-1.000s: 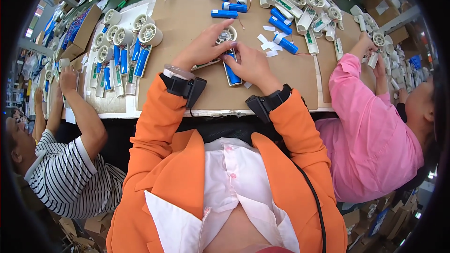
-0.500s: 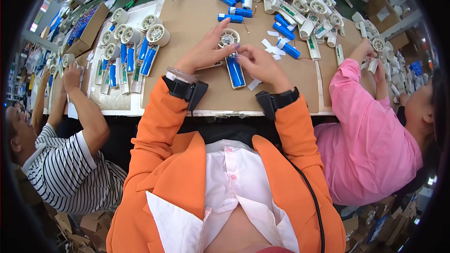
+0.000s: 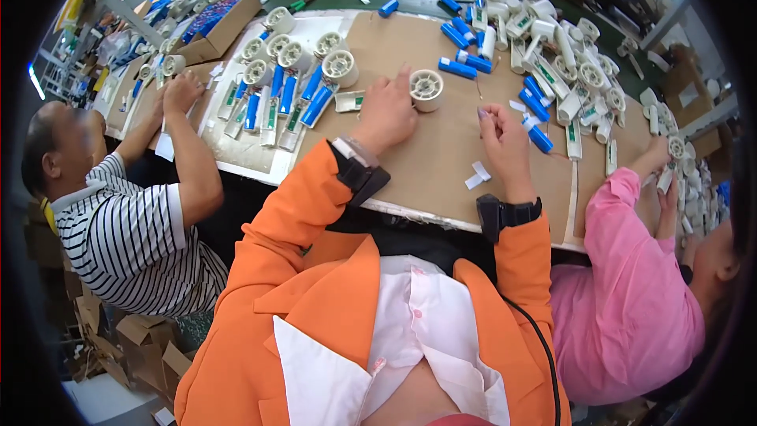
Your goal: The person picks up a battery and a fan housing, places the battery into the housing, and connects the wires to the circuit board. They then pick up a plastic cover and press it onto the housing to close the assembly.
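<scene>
My left hand is curled against the left side of a white round fan head with a spoked face, its index finger along the rim. Any handle on that fan is hidden under the hand. Just left of my knuckles, a white handle shell with a green circuit board lies on the brown board. My right hand is apart from the fan, to its right, with bent fingers and the thumb drawn in close. Whether something small is between its fingertips cannot be made out. Small white paper slips lie left of its wrist.
Several white fans with blue battery cells stand grouped at left. Loose blue cells and a heap of white fan parts fill the back right. Co-workers sit either side, in a striped shirt and a pink shirt.
My hands have separated, the right drawing away to the right. The fan's blue cell and handle, visible before, no longer show. The whole view has shifted and tilted.
</scene>
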`<control>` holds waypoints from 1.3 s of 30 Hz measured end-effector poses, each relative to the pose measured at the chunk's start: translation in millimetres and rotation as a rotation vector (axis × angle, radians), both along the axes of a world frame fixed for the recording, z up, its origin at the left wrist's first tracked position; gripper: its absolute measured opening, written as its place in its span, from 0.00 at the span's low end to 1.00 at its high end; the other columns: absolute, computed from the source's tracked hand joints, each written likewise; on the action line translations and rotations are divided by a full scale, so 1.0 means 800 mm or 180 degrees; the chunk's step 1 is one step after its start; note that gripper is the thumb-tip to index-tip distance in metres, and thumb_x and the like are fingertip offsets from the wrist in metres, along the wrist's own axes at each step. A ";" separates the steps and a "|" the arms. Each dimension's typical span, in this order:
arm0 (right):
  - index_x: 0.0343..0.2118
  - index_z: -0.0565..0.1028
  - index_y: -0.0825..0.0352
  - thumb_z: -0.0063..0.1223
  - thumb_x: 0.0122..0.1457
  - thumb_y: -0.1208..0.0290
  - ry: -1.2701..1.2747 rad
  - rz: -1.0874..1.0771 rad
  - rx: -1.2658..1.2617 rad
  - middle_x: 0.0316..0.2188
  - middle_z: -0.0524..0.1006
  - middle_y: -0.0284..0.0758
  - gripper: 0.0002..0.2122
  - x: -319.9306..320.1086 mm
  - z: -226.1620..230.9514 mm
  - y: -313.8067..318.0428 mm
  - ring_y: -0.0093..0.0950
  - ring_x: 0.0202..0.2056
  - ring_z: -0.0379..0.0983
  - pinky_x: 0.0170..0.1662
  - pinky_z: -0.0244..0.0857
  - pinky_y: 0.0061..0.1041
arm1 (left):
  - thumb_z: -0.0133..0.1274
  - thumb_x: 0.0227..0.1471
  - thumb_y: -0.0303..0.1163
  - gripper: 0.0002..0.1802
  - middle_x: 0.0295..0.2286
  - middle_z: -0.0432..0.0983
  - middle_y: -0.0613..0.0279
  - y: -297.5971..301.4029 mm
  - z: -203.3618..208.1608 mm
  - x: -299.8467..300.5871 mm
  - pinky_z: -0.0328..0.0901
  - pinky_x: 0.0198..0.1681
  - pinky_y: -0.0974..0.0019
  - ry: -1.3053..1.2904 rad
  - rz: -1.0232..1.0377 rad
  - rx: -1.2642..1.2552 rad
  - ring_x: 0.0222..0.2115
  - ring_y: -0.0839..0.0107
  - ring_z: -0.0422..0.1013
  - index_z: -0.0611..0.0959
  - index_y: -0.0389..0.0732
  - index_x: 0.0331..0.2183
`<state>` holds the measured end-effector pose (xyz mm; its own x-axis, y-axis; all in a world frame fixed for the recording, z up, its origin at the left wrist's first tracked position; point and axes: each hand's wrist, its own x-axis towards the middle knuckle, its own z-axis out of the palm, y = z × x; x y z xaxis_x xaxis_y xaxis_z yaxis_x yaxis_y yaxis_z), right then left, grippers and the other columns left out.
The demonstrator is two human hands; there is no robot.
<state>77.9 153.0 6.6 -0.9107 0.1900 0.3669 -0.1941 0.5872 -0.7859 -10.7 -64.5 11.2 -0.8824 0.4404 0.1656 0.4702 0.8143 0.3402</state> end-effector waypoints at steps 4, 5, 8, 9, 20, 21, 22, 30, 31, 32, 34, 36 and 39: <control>0.37 0.76 0.69 0.53 0.62 0.69 0.0256 0.0101 0.0400 0.16 0.72 0.28 0.08 0.001 -0.001 0.000 0.16 0.19 0.65 0.23 0.58 0.19 | 0.64 0.42 0.46 0.50 0.51 0.64 0.39 -0.045 -0.009 0.002 0.58 0.56 0.49 0.0246 0.0351 -0.0056 0.53 0.45 0.62 0.60 0.35 0.60; 0.36 0.76 0.69 0.53 0.62 0.69 0.0253 0.0088 0.0413 0.16 0.72 0.28 0.08 0.003 0.000 0.001 0.17 0.19 0.65 0.23 0.58 0.19 | 0.63 0.43 0.47 0.48 0.54 0.61 0.40 -0.051 -0.009 0.006 0.54 0.58 0.45 0.0707 0.0456 -0.0142 0.56 0.45 0.57 0.61 0.39 0.61; 0.36 0.77 0.70 0.53 0.61 0.69 0.0256 0.0095 0.0454 0.16 0.72 0.30 0.08 0.006 0.004 -0.004 0.18 0.19 0.66 0.23 0.58 0.20 | 0.60 0.47 0.50 0.44 0.59 0.55 0.42 -0.067 -0.015 0.007 0.47 0.60 0.37 0.1629 0.0702 -0.0319 0.62 0.44 0.48 0.63 0.46 0.61; 0.34 0.77 0.69 0.54 0.60 0.69 0.0210 0.0098 0.0388 0.17 0.73 0.31 0.07 0.007 0.005 -0.006 0.22 0.19 0.67 0.24 0.60 0.22 | 0.58 0.49 0.51 0.43 0.60 0.52 0.43 -0.072 -0.019 0.002 0.43 0.60 0.34 0.1354 0.0817 -0.0395 0.63 0.44 0.43 0.62 0.49 0.62; 0.35 0.77 0.70 0.54 0.60 0.69 0.0074 0.0177 0.0490 0.18 0.75 0.32 0.08 0.007 -0.006 -0.001 0.22 0.20 0.72 0.25 0.62 0.22 | 0.47 0.57 0.55 0.38 0.65 0.43 0.50 -0.125 -0.018 -0.077 0.34 0.61 0.26 0.0283 0.1156 -0.0609 0.66 0.44 0.33 0.56 0.60 0.65; 0.35 0.77 0.70 0.54 0.60 0.70 0.0095 0.0195 0.0525 0.18 0.75 0.33 0.08 0.007 -0.005 -0.001 0.23 0.20 0.72 0.25 0.63 0.22 | 0.47 0.57 0.55 0.38 0.65 0.43 0.50 -0.130 -0.018 -0.086 0.34 0.61 0.28 0.0226 0.1242 -0.0655 0.66 0.44 0.33 0.56 0.60 0.65; 0.34 0.77 0.70 0.55 0.60 0.70 0.0115 0.0208 0.0560 0.18 0.75 0.33 0.08 0.006 -0.005 0.000 0.24 0.20 0.72 0.25 0.63 0.23 | 0.46 0.57 0.56 0.39 0.66 0.43 0.51 -0.136 -0.018 -0.095 0.34 0.62 0.29 0.0169 0.1320 -0.0703 0.67 0.45 0.33 0.55 0.60 0.65; 0.33 0.77 0.70 0.56 0.58 0.71 0.0207 0.0193 0.0558 0.18 0.75 0.35 0.07 0.000 -0.005 0.000 0.26 0.19 0.72 0.25 0.64 0.24 | 0.50 0.55 0.55 0.41 0.65 0.44 0.45 -0.157 -0.020 -0.125 0.39 0.63 0.35 0.0503 0.1415 -0.0889 0.66 0.42 0.35 0.55 0.58 0.65; 0.33 0.77 0.70 0.56 0.57 0.72 0.0222 0.0198 0.0563 0.18 0.75 0.35 0.07 -0.001 -0.005 0.003 0.26 0.19 0.72 0.25 0.64 0.24 | 0.51 0.55 0.55 0.41 0.64 0.44 0.42 -0.146 -0.020 -0.124 0.40 0.63 0.35 0.0767 0.1413 -0.1009 0.65 0.41 0.37 0.56 0.57 0.65; 0.33 0.77 0.70 0.56 0.57 0.72 0.0232 0.0166 0.0561 0.18 0.75 0.35 0.07 -0.002 -0.002 0.001 0.26 0.19 0.72 0.25 0.64 0.24 | 0.52 0.54 0.54 0.41 0.64 0.45 0.39 -0.139 -0.014 -0.124 0.42 0.63 0.36 0.1042 0.1435 -0.1129 0.65 0.40 0.40 0.57 0.56 0.64; 0.33 0.77 0.70 0.57 0.56 0.72 0.0243 0.0187 0.0503 0.18 0.75 0.35 0.06 0.003 0.002 0.001 0.26 0.20 0.72 0.25 0.64 0.24 | 0.53 0.54 0.53 0.40 0.63 0.47 0.37 -0.096 0.004 -0.135 0.45 0.63 0.38 0.1026 0.1028 -0.0934 0.64 0.39 0.43 0.59 0.54 0.64; 0.33 0.77 0.70 0.57 0.56 0.73 0.0270 0.0195 0.0508 0.18 0.75 0.36 0.06 0.004 0.006 -0.001 0.26 0.20 0.73 0.25 0.64 0.24 | 0.55 0.53 0.50 0.40 0.60 0.51 0.33 -0.056 0.021 -0.152 0.52 0.62 0.44 0.0968 0.0341 -0.0534 0.62 0.38 0.50 0.62 0.51 0.62; 0.32 0.77 0.69 0.58 0.55 0.73 0.0456 0.0266 0.0571 0.18 0.75 0.35 0.05 0.006 0.008 -0.007 0.28 0.20 0.72 0.25 0.63 0.26 | 0.57 0.51 0.48 0.39 0.59 0.51 0.30 -0.022 0.017 -0.222 0.54 0.61 0.46 0.0753 0.0223 -0.0206 0.59 0.35 0.54 0.64 0.51 0.61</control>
<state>83.0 147.6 13.0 -0.8567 0.0362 0.5145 -0.3499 0.6921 -0.6314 -188.2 -82.4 24.6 -0.8512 0.3959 0.3444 0.4722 0.8642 0.1735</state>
